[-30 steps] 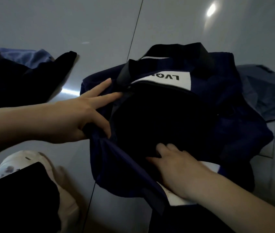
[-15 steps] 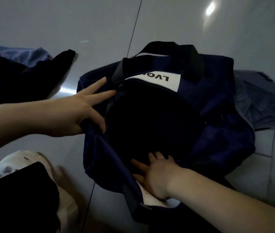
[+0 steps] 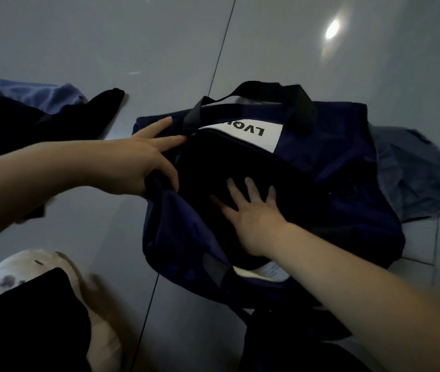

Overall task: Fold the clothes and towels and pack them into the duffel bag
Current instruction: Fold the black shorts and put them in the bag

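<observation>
Navy duffel bag, soft matte fabric, slumped at frame centre on glossy grey tiled floor. Black webbing handle arches over top. White panel, black letters "LVO" legible, upside down. Mouth open, dark cloth inside. Left hand grips bag's left rim, thumb hooked over edge. Right hand flat, fingers spread, pressing dark cloth. Crumpled grey-blue garment at right, beside the bag.

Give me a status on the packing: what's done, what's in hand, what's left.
Done: the duffel bag lies unzipped, with something dark already inside; what it is cannot be told.

In hand: the left hand holds the opening's edge back, thumb hooked on the fabric, while the right hand presses flat on the dark contents.

Left: a blue cloth and dark garment lie on the floor at left, and a grey garment behind the bag.
</observation>
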The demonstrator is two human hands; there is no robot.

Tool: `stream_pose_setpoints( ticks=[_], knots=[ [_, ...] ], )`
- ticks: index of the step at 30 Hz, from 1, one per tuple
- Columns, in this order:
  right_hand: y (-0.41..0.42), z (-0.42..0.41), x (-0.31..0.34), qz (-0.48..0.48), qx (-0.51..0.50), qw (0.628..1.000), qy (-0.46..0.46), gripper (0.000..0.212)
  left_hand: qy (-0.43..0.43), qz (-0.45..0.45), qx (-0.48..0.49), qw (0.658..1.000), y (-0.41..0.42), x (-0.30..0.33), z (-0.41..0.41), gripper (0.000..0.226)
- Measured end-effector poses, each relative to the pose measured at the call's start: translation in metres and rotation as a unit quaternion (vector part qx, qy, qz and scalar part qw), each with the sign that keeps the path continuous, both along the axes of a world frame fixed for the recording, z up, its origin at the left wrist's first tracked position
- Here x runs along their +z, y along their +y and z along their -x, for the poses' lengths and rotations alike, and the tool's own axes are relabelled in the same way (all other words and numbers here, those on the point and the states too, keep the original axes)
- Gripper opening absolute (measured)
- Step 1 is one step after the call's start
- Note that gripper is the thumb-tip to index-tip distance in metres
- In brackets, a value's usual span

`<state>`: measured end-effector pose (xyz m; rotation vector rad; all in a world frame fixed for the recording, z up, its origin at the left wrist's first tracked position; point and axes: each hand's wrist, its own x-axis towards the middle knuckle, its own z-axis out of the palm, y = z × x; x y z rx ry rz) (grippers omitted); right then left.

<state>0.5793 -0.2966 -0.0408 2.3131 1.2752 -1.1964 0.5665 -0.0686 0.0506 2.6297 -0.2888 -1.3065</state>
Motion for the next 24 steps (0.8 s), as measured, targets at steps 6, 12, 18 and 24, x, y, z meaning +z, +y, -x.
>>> stream_pose_setpoints(
  ticks=[6,12,18,24],
  knots=[
    [-0.01,-0.015,0.042,-0.258,-0.127,0.956,-0.049,0.041,0.097,0.047,0.031,0.994,0.023,0.036,-0.001,0.076],
    [0.001,-0.083,0.07,-0.221,-0.14,0.964,-0.035,0.055,-0.215,0.007,0.134,0.967,-0.015,-0.024,-0.044,0.077],
    [0.027,-0.131,0.076,-0.196,-0.19,0.962,0.01,0.038,-0.192,0.019,0.184,0.964,-0.003,-0.081,-0.068,0.07],
    [0.025,-0.062,0.049,-0.256,-0.099,0.956,-0.101,0.029,-0.192,0.023,0.234,0.953,0.009,-0.106,-0.072,0.064]
  ],
)
